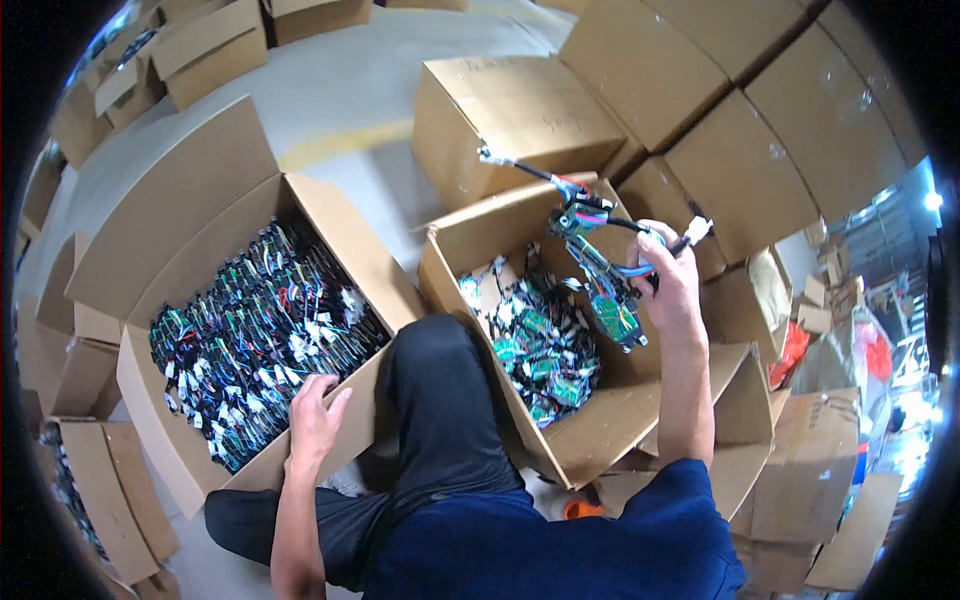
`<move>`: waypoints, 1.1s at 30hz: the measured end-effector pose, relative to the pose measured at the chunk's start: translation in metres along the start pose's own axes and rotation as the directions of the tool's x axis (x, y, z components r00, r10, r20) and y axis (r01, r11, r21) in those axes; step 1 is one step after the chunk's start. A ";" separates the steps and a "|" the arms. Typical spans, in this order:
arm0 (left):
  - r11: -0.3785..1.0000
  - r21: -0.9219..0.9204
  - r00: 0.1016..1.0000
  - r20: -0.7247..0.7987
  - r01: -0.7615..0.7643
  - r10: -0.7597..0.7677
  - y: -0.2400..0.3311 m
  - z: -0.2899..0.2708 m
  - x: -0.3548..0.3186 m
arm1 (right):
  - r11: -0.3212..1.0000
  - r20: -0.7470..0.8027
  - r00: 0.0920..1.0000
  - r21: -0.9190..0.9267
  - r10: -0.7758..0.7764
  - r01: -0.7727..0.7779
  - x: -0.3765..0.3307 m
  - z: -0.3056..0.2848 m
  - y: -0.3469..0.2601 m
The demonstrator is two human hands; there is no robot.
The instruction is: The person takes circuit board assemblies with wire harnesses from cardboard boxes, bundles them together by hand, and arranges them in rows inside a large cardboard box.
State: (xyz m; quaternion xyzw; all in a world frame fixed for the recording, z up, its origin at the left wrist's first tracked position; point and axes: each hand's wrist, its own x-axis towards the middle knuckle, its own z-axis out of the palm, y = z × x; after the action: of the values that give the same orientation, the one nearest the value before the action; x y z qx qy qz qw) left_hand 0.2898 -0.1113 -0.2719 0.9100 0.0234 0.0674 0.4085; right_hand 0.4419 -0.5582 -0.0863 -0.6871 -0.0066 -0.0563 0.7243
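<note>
My right hand [668, 277] is closed around the cables of a wired circuit board assembly [607, 290], raised over the right cardboard box [447, 262]. Green boards dangle below the fingers, and a cable with a white plug sticks out toward the upper left. Inside that box lies a loose heap of similar green circuit boards [545, 355]. At the near rim of the left cardboard box [345, 240] rests my left hand [316, 425], thumb and fingers apart, with nothing visibly held. Beside its fingertips are tightly packed rows of wired circuit boards [262, 335] with white connectors.
My knee [435, 370] is between the two boxes. A closed carton [520, 110] stands behind the right box, with large cartons [740, 150] stacked beside it. More open boxes [210, 55] stand at the far left, and another carton of boards [110, 490] at the near left.
</note>
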 end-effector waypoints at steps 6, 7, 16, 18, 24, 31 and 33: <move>0.828 -0.475 0.954 -0.128 -0.298 0.270 0.132 -0.002 0.022 | 0.995 0.141 0.988 0.083 -0.068 0.057 -0.036 0.088 -0.034; 0.779 -0.544 0.948 -0.126 -0.312 0.292 0.142 0.004 0.026 | 0.994 0.157 0.987 0.108 -0.042 0.025 -0.045 0.108 -0.034; -0.333 -0.939 0.996 0.094 0.090 0.006 0.114 -0.047 0.021 | 0.925 0.496 0.868 0.318 0.023 -0.206 -0.088 0.223 0.007; -0.470 -0.879 0.995 -0.094 -0.079 0.009 0.106 -0.069 0.003 | 0.939 0.571 0.821 0.279 0.007 -0.202 -0.083 0.238 0.008; -0.773 -0.630 0.994 -0.108 -0.071 -0.003 0.039 -0.060 -0.075 | 0.898 0.623 0.782 0.348 -0.006 -0.270 -0.087 0.292 0.008; -0.923 -0.378 0.996 -0.072 -0.068 -0.044 0.049 -0.056 -0.046 | 0.972 0.700 0.676 0.132 -0.232 0.197 -0.166 0.303 0.022; -0.854 -0.520 0.990 -0.129 -0.021 0.054 0.059 -0.071 -0.038 | 0.929 0.809 0.525 0.068 -0.265 0.364 -0.179 0.291 0.033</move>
State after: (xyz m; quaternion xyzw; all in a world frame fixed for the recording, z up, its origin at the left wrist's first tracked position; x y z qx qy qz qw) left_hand 0.2409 -0.1014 -0.1850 -0.1445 -0.1251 0.0612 0.9797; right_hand 0.2863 -0.2535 -0.1184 -0.6629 -0.4543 0.1309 0.5805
